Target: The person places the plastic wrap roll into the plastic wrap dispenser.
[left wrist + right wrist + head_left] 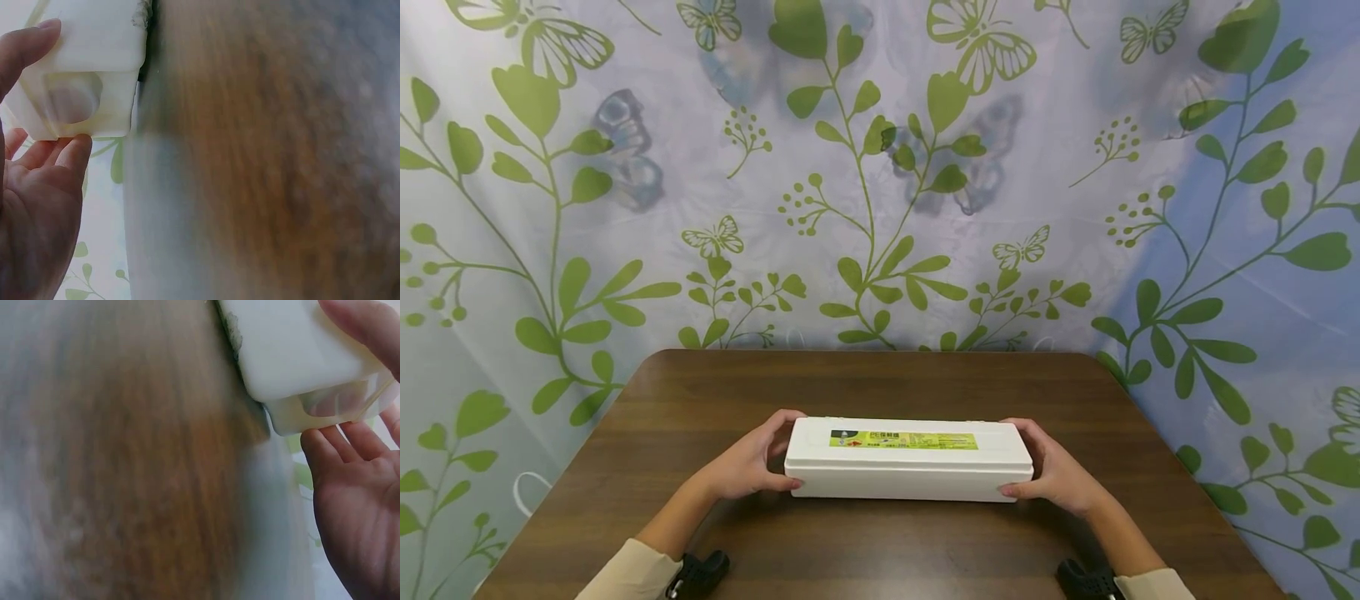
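Observation:
A long white cling film box (910,482) with a yellow-green label (902,440) lies lengthwise across the middle of the table. Its left end is gripped by my left hand (754,458), thumb on the near side and fingers round the far edge. My right hand (1056,471) holds the other end the same way. In the left wrist view, the end of the box (115,103) has a rounded recess, between the thumb and the fingers of the left hand (44,194). The right wrist view shows the right hand (362,494) at the opposite end (290,419).
The brown wooden table (880,550) has rounded far corners. Right behind it hangs a pale curtain (880,208) printed with green leaves and butterflies. Black straps (698,575) sit on both wrists, by the beige sleeves (632,575).

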Tool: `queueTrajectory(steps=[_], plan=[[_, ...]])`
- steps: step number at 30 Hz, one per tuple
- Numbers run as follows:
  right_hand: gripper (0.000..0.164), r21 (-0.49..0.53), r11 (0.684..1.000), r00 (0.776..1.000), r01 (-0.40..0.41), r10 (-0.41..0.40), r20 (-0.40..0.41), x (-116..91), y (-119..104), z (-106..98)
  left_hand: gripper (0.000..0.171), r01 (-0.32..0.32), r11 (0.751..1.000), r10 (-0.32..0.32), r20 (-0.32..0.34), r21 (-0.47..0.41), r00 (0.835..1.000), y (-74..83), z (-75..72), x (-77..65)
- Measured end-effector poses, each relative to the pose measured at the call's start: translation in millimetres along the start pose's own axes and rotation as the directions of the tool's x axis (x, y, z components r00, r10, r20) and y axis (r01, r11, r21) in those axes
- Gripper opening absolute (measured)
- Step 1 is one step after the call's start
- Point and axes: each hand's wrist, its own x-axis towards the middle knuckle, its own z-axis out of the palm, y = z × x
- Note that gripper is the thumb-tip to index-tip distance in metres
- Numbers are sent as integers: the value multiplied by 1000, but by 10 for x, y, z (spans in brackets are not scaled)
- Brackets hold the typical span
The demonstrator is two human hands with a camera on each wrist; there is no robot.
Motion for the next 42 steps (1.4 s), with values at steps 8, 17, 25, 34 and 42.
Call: queueTrajectory(steps=[8,17,25,34,42], plan=[[91,15,1000,1000,0,-1,31,-12,0,-28,89,-12,1000,11,7,24,1000,-17,-15,14],[63,36,999,1000,6,-7,23,-21,-19,-14,76,53,999,-53,-2,5,999,13,-45,6],[68,113,993,999,28,-32,39,-8,-38,-15,68,96,995,-96,8,-32,995,37,-61,12],[78,97,995,999,4,-8,36,-15,-21,-38,70,68,997,-67,27,-42,997,45,-62,13],[95,12,999,998,43,-43,48,-5,-28,-19,69,77,996,-76,26,-40,997,64,-60,13]])
